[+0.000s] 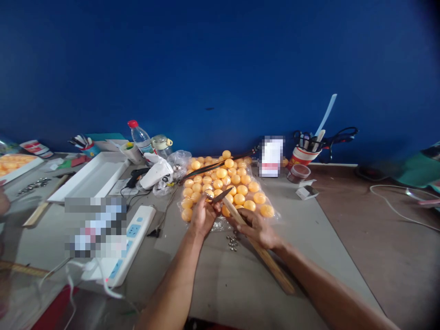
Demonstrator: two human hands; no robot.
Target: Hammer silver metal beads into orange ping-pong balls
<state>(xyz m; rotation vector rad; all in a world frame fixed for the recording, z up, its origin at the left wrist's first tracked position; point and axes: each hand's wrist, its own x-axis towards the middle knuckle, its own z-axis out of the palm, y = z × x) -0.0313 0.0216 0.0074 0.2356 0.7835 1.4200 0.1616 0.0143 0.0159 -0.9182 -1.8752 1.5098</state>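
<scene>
**Hammer and ball over the bag**

We see the right hand (258,228) clenched around the wooden handle of a hammer (256,245), its dark head above the bag of orange balls (220,185) near the table's (240,279) far edge. The left hand (202,214) pinches what looks like a small metal ball (208,196) — blurred — at the bag's near side. Loose metal beads (233,242) lie just below the hands.

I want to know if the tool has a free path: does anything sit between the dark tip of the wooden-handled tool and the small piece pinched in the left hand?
Nothing visible does. The right hand holds the wooden-handled tool, whose dark tip reaches the small piece held by the left hand. The orange balls lie behind, the metal beads below.
</scene>
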